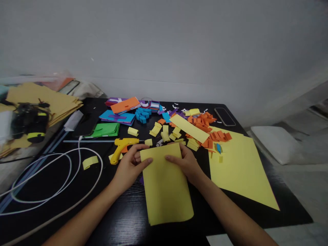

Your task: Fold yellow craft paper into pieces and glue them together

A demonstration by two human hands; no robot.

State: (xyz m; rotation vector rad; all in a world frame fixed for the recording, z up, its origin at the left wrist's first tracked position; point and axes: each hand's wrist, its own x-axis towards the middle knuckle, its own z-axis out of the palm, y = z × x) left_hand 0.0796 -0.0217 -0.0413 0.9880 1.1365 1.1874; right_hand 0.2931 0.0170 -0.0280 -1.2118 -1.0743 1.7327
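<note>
A sheet of yellow paper (166, 188), seemingly folded or doubled, is held up between both hands over the black table. My left hand (132, 162) pinches its upper left edge, thumb on the front and fingers behind. My right hand (188, 164) grips the upper right edge the same way, its thumb lying on the paper's face. Just beyond my left hand lies a yellow glue gun (120, 148). Small folded yellow paper pieces (155, 129) are scattered behind the hands, and a yellow paper strip (189, 128) rests on the pile.
Large yellow sheets (241, 167) lie at the right, with orange folded pieces (202, 121) near them. A phone (224, 117) sits at the back right. White cable (99, 171) loops across the left. Green (106, 130) and blue paper stacks (118, 117) stand behind.
</note>
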